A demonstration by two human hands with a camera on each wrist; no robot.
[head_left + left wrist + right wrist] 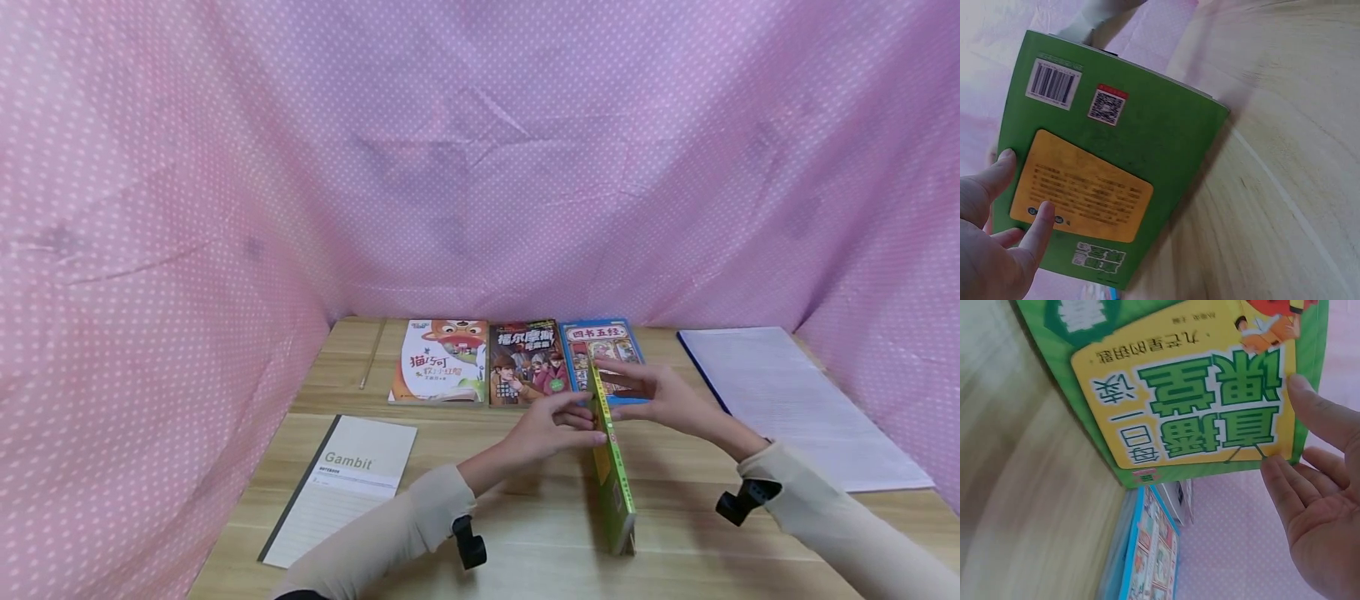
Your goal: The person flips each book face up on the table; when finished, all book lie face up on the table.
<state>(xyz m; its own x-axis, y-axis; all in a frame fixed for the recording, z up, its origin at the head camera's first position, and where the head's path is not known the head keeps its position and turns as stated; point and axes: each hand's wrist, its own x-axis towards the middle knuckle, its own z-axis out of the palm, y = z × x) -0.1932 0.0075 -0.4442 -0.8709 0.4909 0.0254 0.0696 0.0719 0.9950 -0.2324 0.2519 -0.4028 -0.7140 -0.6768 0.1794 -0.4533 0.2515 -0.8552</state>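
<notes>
A green and yellow book (609,450) stands on its long edge, spine up, at the middle of the table. My left hand (542,431) is at its left side, with thumb and fingertips touching the green back cover (1147,150) beside the orange panel. My right hand (663,398) is at the opposite side. Its thumb and fingers (1285,487) touch the front cover (1191,406) near the spine and the far corner. The book is between the two hands, and the fingers look mostly straight.
At the back lie a white picture book (438,362), a dark detective book (525,375) and a blue-bordered book (573,337). A pencil-like stick (371,358) is left of them. A Gambit notebook (345,483) lies front left, a large white sheet pad (795,400) right. Pink dotted cloth (480,167) surrounds the table.
</notes>
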